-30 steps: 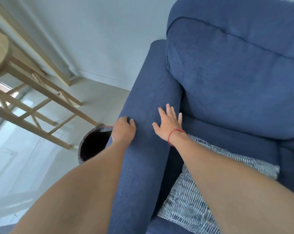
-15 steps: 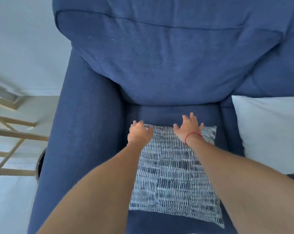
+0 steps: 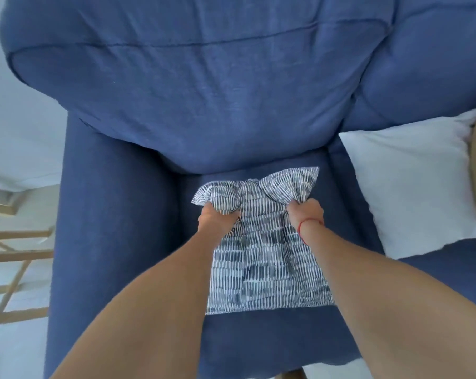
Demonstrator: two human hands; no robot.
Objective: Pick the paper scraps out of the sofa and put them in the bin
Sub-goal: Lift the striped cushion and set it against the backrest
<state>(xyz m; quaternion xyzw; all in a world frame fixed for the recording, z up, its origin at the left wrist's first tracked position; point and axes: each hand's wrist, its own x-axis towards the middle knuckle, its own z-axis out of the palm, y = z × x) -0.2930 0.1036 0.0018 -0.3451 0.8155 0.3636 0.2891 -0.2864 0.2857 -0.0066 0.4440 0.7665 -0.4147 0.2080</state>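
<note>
Blue woven sofa (image 3: pixel 116 214) — left hand (image 3: pixel 217 218) & right hand (image 3: pixel 305 213) fists bunching striped fabric cushion (image 3: pixel 264 258).

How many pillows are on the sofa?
2: the striped pillow gripped by both hands on the seat, and the white pillow to its right. Others may be out of view.

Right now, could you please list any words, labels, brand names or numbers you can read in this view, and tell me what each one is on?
None: no writing, label, brand or number shows anywhere.
The patterned cushion held by the left hand and right hand bears only white dashes.
The blue sofa and white pillow are plain.
</note>
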